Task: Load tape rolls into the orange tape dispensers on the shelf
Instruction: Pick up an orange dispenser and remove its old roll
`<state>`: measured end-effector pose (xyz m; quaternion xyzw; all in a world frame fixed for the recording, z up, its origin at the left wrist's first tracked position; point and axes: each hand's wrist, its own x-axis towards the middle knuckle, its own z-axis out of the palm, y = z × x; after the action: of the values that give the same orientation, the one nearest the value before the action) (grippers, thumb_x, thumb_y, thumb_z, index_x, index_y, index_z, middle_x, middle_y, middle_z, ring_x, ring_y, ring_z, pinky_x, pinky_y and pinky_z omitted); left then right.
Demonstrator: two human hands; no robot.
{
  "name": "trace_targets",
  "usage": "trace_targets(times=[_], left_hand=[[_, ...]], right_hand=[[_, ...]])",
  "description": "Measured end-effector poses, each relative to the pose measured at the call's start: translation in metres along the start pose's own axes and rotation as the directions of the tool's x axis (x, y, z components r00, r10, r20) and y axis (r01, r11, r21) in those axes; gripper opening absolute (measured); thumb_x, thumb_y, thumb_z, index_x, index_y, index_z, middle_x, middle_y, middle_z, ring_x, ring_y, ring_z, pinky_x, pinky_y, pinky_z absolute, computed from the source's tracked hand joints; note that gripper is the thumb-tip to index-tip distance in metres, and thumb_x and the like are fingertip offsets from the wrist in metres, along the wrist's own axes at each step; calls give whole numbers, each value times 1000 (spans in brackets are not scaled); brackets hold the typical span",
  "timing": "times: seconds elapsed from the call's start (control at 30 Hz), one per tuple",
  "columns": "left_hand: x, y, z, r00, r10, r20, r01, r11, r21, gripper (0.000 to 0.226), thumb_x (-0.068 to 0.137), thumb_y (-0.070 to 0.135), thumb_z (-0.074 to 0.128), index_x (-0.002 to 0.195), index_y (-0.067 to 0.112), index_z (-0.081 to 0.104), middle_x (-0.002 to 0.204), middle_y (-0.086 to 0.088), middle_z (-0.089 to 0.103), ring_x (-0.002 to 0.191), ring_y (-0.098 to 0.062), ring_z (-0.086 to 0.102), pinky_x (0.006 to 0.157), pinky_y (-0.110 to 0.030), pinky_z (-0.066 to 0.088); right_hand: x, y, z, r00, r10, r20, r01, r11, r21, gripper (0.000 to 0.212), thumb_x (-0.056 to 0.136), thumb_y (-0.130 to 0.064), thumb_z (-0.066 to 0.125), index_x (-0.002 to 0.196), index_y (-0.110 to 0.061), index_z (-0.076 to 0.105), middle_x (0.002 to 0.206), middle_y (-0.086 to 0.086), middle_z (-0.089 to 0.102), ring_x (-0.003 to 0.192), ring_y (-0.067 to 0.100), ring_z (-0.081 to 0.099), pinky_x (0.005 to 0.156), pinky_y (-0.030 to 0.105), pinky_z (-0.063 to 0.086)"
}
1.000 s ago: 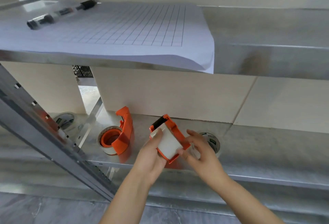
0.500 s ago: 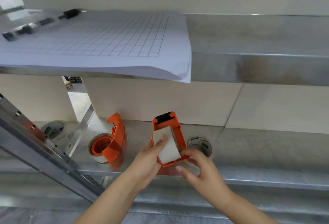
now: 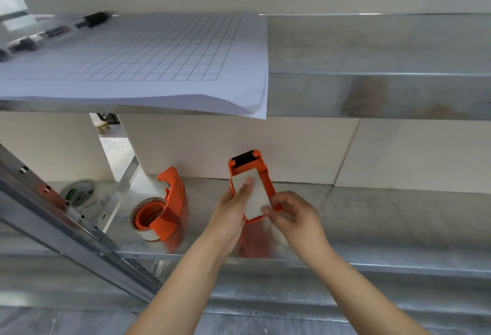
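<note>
A loose tape roll lies far left of the held orange tape dispenser, and a loaded dispenser stands nearer its left. The left hand grips it, thumb on its white tape roll. The right hand pinches its lower right corner.

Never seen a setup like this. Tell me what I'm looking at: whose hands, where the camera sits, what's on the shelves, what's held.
No machine here: a person wears one camera on the head, looking down at their bare hands. The left hand and right hand hold an orange tape dispenser with a pale tape roll in it, over the lower metal shelf. A second dispenser, already loaded, sits there. Gridded paper and markers lie on the upper shelf.
</note>
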<state>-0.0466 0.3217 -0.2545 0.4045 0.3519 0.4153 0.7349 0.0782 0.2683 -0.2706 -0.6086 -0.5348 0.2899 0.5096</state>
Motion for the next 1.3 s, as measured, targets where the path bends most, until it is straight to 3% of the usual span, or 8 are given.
trace_targets(times=[0.23,0.43,0.63,0.77,0.87,1.1,1.23,1.3], left_hand=[[13,-1,-7,999,13,-47,-12,1000,19,45,95,47,30,100,20,67,95,-2,76,91,-17,71,78,-30,58],[18,-1,-13,993,7,-122,-20,994,-108,41,96,41,35,92,12,63,75,0,70,65,-10,67,63,-24,56],[21,15,-14,994,-39,-100,-4,920,-393,30,99,29,36,102,6,55,65,-2,66,58,-10,61,66,-24,54],[17,12,-8,998,-40,-38,19,891,-453,27,98,26,37,104,7,54,66,-3,65,66,-14,60,79,-29,50],[11,4,-8,1000,-4,-7,1,916,-401,27,97,26,37,97,8,58,69,-1,68,66,-12,66,70,-27,58],[3,1,-9,997,-37,-69,3,899,-439,34,98,33,34,104,8,57,68,-1,68,66,-12,67,75,-29,57],[-1,2,-11,994,-66,-83,15,863,-505,40,99,37,32,96,8,59,63,-2,68,61,-12,66,75,-27,56],[-3,4,-10,994,-73,-75,24,858,-513,42,99,38,30,93,8,59,62,-2,66,61,-12,65,75,-28,53]], right_hand=[[18,0,0,986,165,40,-167,984,68,16,79,-20,70,73,-32,60,71,-13,64,53,-8,54,59,18,38],[25,4,-30,975,175,-139,-154,977,149,21,78,-13,71,69,-27,59,67,-12,62,61,-3,58,58,5,44],[19,43,-87,929,153,-337,-245,937,-251,10,82,-15,66,78,-19,58,78,-1,61,75,17,56,69,22,37],[7,74,-107,947,178,-268,-288,838,-462,6,84,-9,63,88,-6,62,86,6,60,78,19,52,69,20,32],[-2,91,-112,961,197,-193,-274,752,-600,12,85,-6,60,93,2,62,101,19,61,89,33,58,74,31,42],[-17,93,-107,977,188,-99,-191,565,-803,24,84,-9,56,108,-6,60,121,14,56,100,35,56,82,34,46],[-21,75,-81,997,-76,34,76,663,-744,46,71,-14,71,115,-8,61,119,14,62,110,35,57,95,40,42],[-24,72,-58,975,-45,216,196,631,-751,55,75,-25,67,127,-15,52,131,6,55,125,26,47,109,40,29]])
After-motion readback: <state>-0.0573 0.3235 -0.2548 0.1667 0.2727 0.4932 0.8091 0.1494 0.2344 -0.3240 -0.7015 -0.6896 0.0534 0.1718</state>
